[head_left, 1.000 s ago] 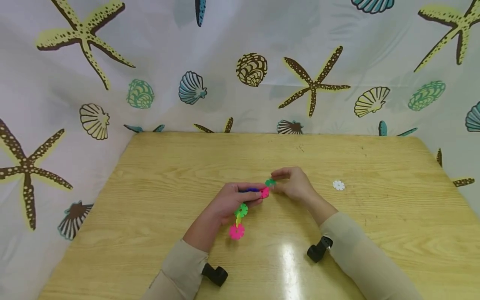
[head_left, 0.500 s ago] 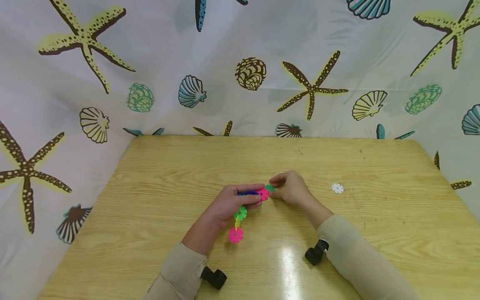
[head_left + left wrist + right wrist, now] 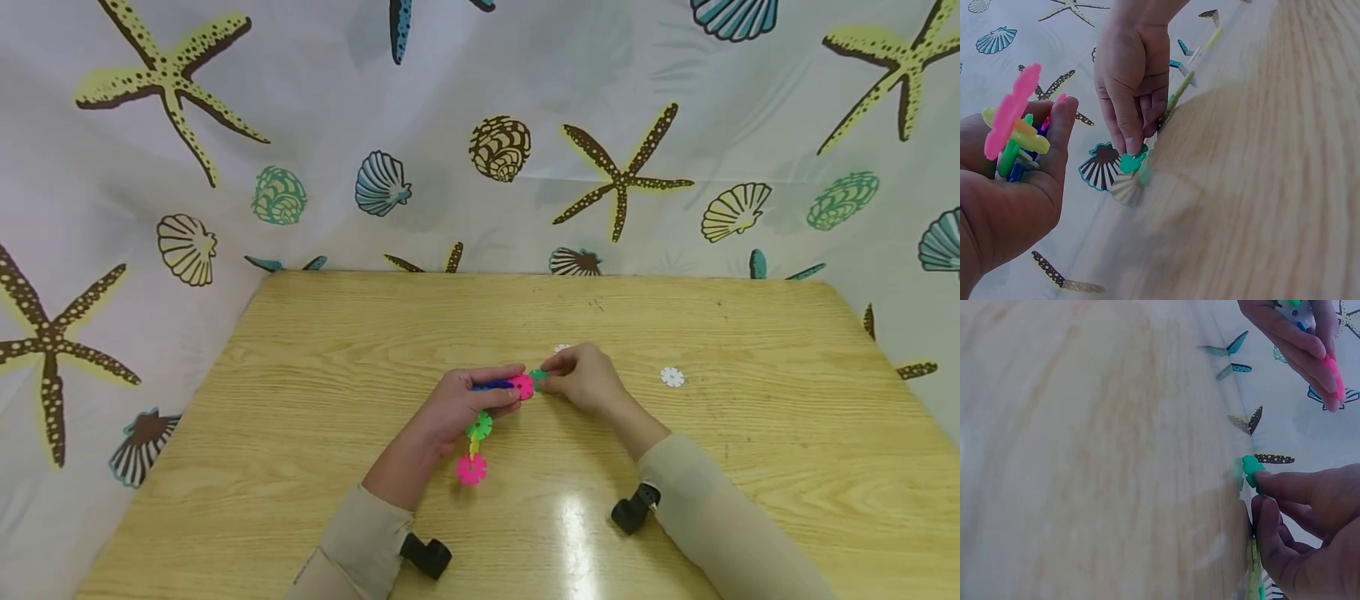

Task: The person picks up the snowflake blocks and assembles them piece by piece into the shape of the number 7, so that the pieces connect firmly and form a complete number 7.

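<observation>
In the head view my left hand [image 3: 468, 408] grips a chain of plastic snowflake discs raised over the table. One pink disc [image 3: 522, 387] and a blue piece [image 3: 491, 385] lie between its fingers and thumb. Below the palm hang a light green disc [image 3: 480, 426], a yellow disc [image 3: 474, 445] and another pink disc [image 3: 471, 468]. My right hand [image 3: 588, 379] is just to the right, its fingertips pinching a darker green disc [image 3: 1250, 467]. That disc is tilted and low, right at the tabletop in both wrist views. Some of the chain is hidden inside my left hand.
A white snowflake disc [image 3: 672, 377] lies on the wooden table [image 3: 360, 317] to the right of my right hand. Another white disc [image 3: 562, 348] shows partly behind that hand. A curtain [image 3: 450, 83] printed with shells and starfish surrounds the table's back and sides.
My right hand's fingers have closed in on the darker green disc, which has shifted slightly left. My left hand holds the chain almost still. The head view has tilted up slightly.
</observation>
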`<state>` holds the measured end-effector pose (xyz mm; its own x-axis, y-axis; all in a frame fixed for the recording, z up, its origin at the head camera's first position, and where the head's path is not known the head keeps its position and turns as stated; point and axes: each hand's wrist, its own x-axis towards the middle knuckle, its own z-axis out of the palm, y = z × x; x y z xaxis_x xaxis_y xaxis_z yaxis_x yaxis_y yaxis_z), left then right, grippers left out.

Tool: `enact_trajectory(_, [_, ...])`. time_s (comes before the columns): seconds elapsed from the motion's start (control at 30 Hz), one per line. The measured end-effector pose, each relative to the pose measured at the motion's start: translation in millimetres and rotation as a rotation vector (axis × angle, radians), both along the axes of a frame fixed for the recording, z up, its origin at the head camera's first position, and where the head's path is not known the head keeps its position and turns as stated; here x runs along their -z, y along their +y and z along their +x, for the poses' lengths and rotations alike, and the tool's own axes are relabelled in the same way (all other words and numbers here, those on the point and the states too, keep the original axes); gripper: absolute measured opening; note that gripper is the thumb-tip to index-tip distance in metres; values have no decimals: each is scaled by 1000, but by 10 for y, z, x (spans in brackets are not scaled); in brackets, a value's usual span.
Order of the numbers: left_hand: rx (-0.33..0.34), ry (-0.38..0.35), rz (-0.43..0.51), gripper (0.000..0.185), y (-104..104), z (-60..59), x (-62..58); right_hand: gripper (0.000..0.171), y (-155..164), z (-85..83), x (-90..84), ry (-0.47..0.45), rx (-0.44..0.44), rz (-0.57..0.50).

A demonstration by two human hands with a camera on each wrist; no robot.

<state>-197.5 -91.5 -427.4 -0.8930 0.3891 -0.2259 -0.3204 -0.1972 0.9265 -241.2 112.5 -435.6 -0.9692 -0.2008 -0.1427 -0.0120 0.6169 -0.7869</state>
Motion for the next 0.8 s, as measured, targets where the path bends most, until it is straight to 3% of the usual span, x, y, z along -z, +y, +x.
enact_trajectory(0.33, [-36, 11, -51, 42, 0, -7, 13, 15, 87, 35, 18, -91, 49, -204])
enact_trajectory(0.8, [-99, 2, -113, 40, 11, -11, 30, 17, 155, 131, -11, -103, 56, -278])
